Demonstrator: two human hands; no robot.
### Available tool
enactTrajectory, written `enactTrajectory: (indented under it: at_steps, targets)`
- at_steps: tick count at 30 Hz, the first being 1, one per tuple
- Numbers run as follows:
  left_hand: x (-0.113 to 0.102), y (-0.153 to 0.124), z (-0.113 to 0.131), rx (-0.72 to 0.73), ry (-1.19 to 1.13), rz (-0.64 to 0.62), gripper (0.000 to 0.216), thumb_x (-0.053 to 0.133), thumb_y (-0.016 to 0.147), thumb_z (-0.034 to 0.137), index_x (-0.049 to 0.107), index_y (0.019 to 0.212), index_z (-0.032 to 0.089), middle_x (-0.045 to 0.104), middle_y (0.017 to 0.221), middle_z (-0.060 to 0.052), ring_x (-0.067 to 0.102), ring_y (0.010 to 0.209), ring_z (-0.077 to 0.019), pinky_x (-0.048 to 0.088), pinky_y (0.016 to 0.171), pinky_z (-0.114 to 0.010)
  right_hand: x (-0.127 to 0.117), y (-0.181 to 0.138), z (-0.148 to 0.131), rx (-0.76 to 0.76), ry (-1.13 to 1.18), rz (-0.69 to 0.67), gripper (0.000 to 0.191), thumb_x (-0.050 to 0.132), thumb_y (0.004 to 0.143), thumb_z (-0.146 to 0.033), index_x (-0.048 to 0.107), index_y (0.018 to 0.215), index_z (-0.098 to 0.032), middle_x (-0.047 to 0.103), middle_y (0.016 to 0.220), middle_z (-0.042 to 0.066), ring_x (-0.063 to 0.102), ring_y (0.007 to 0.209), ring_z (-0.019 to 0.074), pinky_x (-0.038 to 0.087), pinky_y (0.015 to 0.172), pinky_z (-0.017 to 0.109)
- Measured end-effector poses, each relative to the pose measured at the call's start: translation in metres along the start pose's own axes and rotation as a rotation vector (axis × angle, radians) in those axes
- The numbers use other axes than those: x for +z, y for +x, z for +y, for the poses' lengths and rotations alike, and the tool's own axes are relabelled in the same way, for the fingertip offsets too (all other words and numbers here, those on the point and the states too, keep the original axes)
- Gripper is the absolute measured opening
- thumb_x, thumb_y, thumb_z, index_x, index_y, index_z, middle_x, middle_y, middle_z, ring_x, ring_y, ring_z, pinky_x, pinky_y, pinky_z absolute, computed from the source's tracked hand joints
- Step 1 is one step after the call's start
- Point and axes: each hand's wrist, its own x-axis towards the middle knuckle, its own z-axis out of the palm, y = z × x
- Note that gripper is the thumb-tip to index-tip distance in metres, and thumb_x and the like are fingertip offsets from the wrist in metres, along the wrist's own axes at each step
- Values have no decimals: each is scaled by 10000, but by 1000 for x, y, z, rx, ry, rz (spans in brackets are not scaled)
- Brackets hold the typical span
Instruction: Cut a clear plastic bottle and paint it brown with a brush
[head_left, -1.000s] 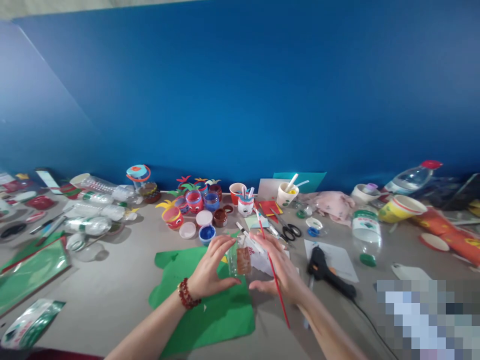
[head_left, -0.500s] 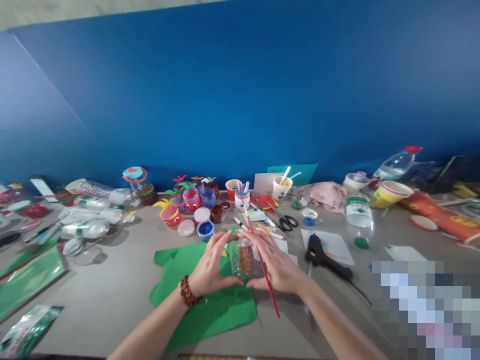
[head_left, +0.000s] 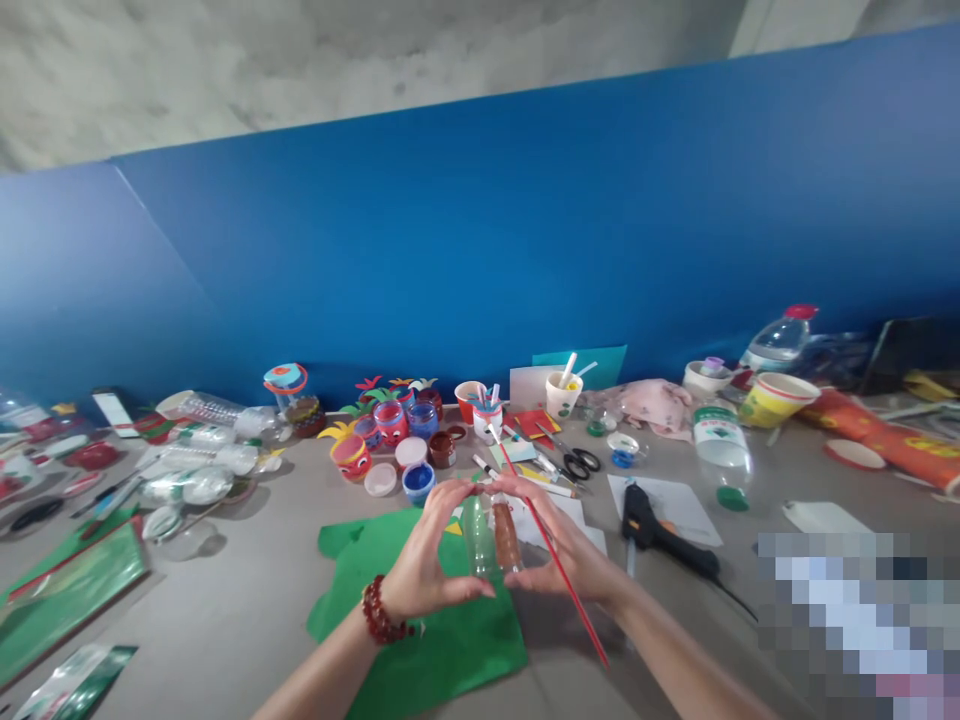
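Between my two hands is a cut piece of clear plastic bottle [head_left: 481, 535], with brown paint on its right part. My left hand [head_left: 431, 565], a red beaded bracelet at the wrist, grips its left side with fingers over the top and thumb below. On the other side, my right hand [head_left: 562, 545] grips it the same way. A red paintbrush [head_left: 574, 590] is tucked against the right hand's fingers, bristles up and handle end slanting down right. Green paper [head_left: 442, 660] lies flat beneath the hands.
Open paint jars, including a blue one [head_left: 418, 484], stand beyond my hands near decorated cups [head_left: 350, 458]. Black scissors [head_left: 581, 462] and a glue gun [head_left: 664, 532] on white paper lie to the right. Plastic bottles [head_left: 187, 487] lie left; a blue panel [head_left: 480, 250] rises behind.
The bottle piece has turned between my hands, its brown patch now further right and narrower. The brush handle's end has swung right. The whole view has shifted upward, showing more wall.
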Motion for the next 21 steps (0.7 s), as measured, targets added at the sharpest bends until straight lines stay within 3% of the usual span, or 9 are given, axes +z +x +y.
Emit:
enactTrajectory:
  at_steps: [8, 14, 21]
  targets:
    - [-4, 1, 0, -55, 26, -71, 1054, 763, 675, 663, 270, 1514, 258, 430, 1478, -201, 427, 1377, -418, 423, 1097, -602, -5, 0, -3, -14, -81, -2, 876, 793, 772, -491, 358, 1490, -242, 458, 1501, 179, 408, 1421, 349, 359, 1154, 496]
    - [-4, 7, 7, -51, -96, -60, 1027, 754, 682, 667, 288, 1501, 260, 407, 1497, -188, 399, 1410, -391, 399, 1134, -576, -6, -2, 0, -27, -125, 9, 917, 809, 749, -505, 348, 1499, -247, 441, 1509, 192, 375, 1435, 394, 362, 1145, 556]
    - [-2, 5, 15, -49, -70, -14, 1062, 737, 701, 671, 218, 1528, 253, 415, 1500, -197, 436, 1392, -383, 416, 1119, -571, -11, 0, -11, -98, -96, 45, 883, 806, 758, -496, 364, 1487, -266, 490, 1485, 167, 437, 1406, 352, 411, 1128, 496]
